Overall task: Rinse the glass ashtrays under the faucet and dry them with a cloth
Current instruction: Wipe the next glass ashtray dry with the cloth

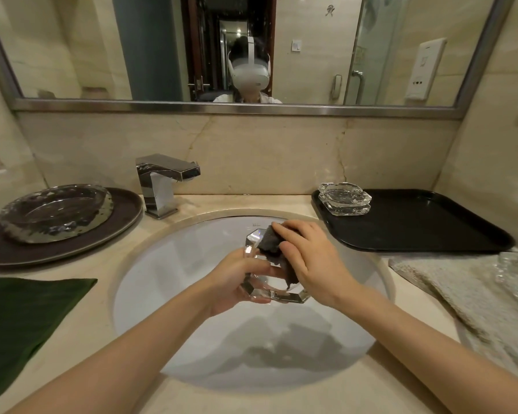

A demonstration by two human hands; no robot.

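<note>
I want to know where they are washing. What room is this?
A bathroom, probably in a hotel: there is a sink with a faucet, a wall mirror, and a tray.

- A clear, faceted glass ashtray (269, 282) tilts above the sink basin, a dark cloth (274, 249) bunched against its upper side.
- Two more glass ashtrays (345, 200) sit stacked at the black tray's back-left corner.

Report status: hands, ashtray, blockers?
Left hand grips glass ashtray over sink. Right hand presses dark cloth into it. Faucet dry, nothing in the way.
</note>
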